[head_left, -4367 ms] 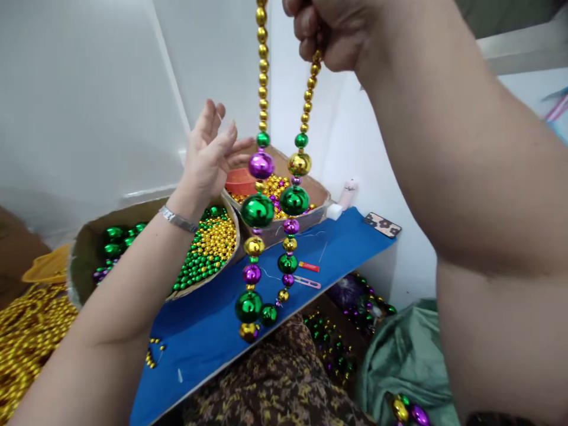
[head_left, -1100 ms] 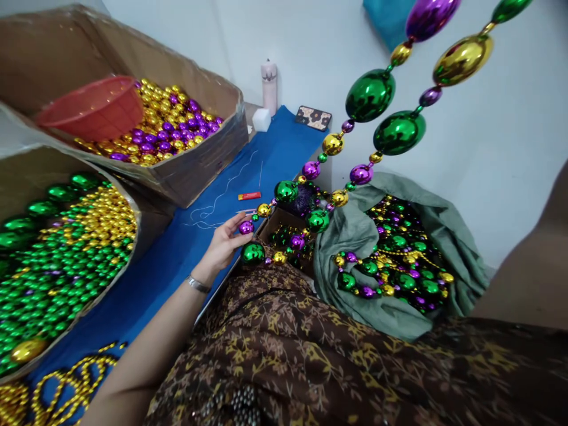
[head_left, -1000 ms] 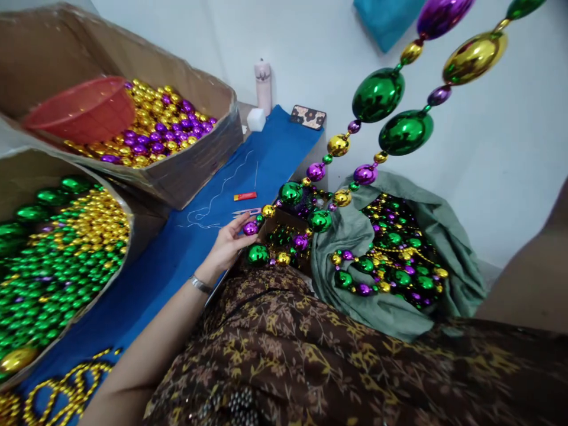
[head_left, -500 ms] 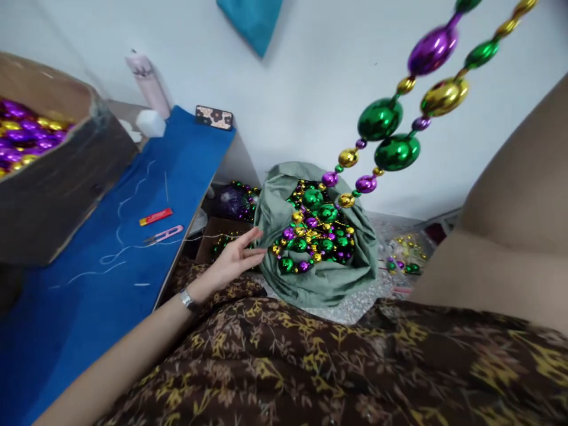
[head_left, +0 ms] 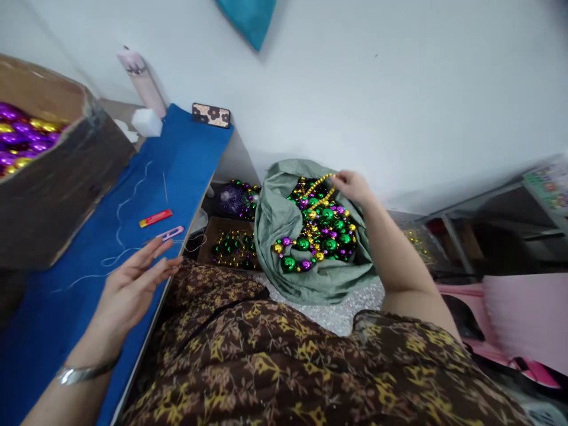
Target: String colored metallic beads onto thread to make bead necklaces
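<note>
My right hand [head_left: 352,186] reaches over a grey-green cloth sack [head_left: 270,222] on the floor and pinches the gold-bead end of a bead necklace [head_left: 320,184]. The rest of the necklace lies on the heap of green, purple and gold beads [head_left: 322,234] inside the sack. My left hand [head_left: 135,284] hovers open, fingers stretched out, over the edge of the blue board [head_left: 186,154], near a pink thread snipper [head_left: 170,234] and loose white thread [head_left: 124,204]. It holds nothing.
A cardboard box of purple and gold beads [head_left: 26,130] stands at the left on the board. A red lighter [head_left: 155,218], a white block [head_left: 146,122], a pink bottle [head_left: 141,74] and a patterned phone [head_left: 211,115] lie farther back. A low box of beads [head_left: 231,245] sits beside the sack.
My right hand has come down from high up and lowered the hanging necklace into the sack. My left hand has drawn back from the sack to the board's edge.
</note>
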Motion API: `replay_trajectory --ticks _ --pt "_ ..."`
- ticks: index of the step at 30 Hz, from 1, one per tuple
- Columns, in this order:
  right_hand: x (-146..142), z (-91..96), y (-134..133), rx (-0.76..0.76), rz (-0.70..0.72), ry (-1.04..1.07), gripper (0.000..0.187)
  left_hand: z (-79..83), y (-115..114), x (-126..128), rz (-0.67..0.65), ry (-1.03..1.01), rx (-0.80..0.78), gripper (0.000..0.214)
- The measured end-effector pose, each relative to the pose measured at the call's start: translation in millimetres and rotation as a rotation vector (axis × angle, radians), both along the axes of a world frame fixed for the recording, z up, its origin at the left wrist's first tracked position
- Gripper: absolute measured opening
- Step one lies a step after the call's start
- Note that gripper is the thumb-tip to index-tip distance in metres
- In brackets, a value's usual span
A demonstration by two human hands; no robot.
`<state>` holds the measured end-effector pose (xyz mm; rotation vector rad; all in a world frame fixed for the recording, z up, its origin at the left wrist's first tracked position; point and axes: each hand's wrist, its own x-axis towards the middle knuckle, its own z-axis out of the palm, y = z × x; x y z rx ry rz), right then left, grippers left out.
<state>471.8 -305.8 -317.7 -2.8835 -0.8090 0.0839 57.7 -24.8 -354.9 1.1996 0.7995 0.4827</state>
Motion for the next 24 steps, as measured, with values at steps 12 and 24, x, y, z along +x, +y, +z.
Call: replay_trajectory --ticks 12,24 --pt "-103 -108.2 33 -0.464 0.563 0.252 0.048 16.7 2 -62 0.265 0.063 0.115 0.045" --pt "-85 -123.8 24 -0.622 0.902 0.212 0.04 24.0 -7 -88 0.351 -0.122 0.075 0.037"
